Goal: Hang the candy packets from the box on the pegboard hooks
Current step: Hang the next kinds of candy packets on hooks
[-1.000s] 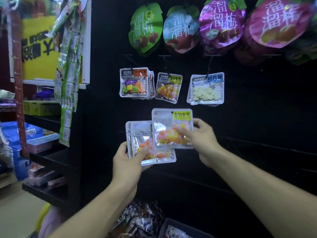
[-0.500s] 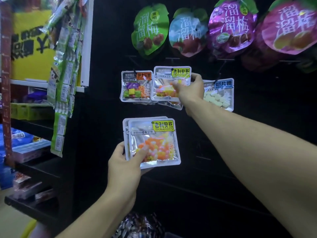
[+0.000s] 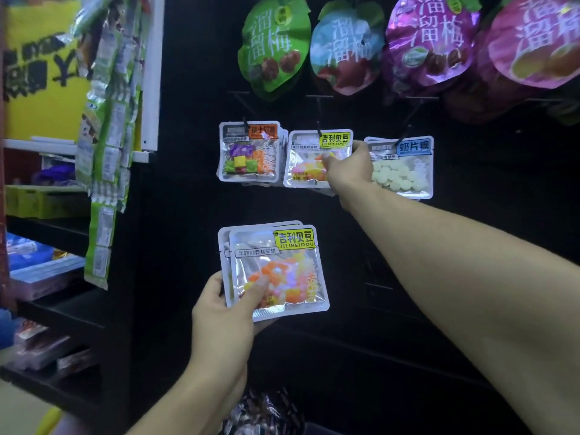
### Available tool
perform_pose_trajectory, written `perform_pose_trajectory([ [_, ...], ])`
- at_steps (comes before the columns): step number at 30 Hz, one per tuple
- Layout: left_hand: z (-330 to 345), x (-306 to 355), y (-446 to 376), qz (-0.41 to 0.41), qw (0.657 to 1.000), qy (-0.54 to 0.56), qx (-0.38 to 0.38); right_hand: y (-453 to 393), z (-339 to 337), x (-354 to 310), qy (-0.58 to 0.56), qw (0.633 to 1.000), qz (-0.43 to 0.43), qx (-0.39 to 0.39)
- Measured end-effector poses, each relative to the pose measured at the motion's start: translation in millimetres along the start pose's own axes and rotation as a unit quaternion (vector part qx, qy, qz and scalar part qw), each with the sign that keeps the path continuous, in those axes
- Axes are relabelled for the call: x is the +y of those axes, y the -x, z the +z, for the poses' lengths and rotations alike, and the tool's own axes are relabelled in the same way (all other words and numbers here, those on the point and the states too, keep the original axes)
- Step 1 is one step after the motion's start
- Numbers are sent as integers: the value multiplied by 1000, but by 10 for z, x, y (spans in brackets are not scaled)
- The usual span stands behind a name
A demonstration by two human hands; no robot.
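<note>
Head view: right hand [image 3: 348, 171] pinches a yellow-label packet [image 3: 317, 158] at the middle hook [image 3: 318, 120] on the black pegboard [image 3: 194, 89], between a cube-candy packet [image 3: 249, 150] and a tablet packet [image 3: 403, 166]. Left hand [image 3: 222, 312] grips a small stack of packets [image 3: 276, 271] lower down, thumb on the front.

Your right hand has a candy packet up at the middle hook while your left holds the spares.

Your right hand [image 3: 348, 171] pinches the yellow-labelled packet [image 3: 314, 158] at the middle hook [image 3: 318, 120] of the black pegboard [image 3: 194, 89], between the orange-labelled packets [image 3: 249, 152] and the blue-labelled packets [image 3: 405, 167]. Your left hand [image 3: 226, 306] grips a small stack of packets [image 3: 276, 271] lower down, thumb on the front one. Large leaf-shaped pouches [image 3: 273, 48] hang along the pegboard's top edge.
</note>
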State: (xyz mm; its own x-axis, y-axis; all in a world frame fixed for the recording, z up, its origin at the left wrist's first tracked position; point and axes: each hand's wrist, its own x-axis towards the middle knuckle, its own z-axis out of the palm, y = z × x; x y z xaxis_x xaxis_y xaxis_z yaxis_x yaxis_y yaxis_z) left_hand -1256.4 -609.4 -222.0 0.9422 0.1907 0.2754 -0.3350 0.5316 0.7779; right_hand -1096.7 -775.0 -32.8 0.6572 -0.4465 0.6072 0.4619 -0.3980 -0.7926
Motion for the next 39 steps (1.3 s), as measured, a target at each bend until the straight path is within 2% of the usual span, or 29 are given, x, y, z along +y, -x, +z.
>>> perform_pose_trajectory([
  [8,165,-64,102,-9,1000,9,-28,-80,6,187,131,991,-8,-38],
  [14,135,-46,111,-6,1000,10,0,116,-264,358,66,993,62,-76],
  [18,242,-85,237,-13,1000,9,1,459,-555,381,22,991,72,-107],
  [25,494,-44,406,7,1000,-3,7,1319,-1130,147,-32,961,115,-251],
  [29,528,-9,430,22,1000,-16,16,1526,-1365,125,-66,958,120,-251],
  [33,569,41,448,37,999,-13,15,1612,-1502,189,-58,952,90,-287],
  [39,581,71,441,44,999,-2,9,1728,-1515,302,-48,964,44,-257],
])
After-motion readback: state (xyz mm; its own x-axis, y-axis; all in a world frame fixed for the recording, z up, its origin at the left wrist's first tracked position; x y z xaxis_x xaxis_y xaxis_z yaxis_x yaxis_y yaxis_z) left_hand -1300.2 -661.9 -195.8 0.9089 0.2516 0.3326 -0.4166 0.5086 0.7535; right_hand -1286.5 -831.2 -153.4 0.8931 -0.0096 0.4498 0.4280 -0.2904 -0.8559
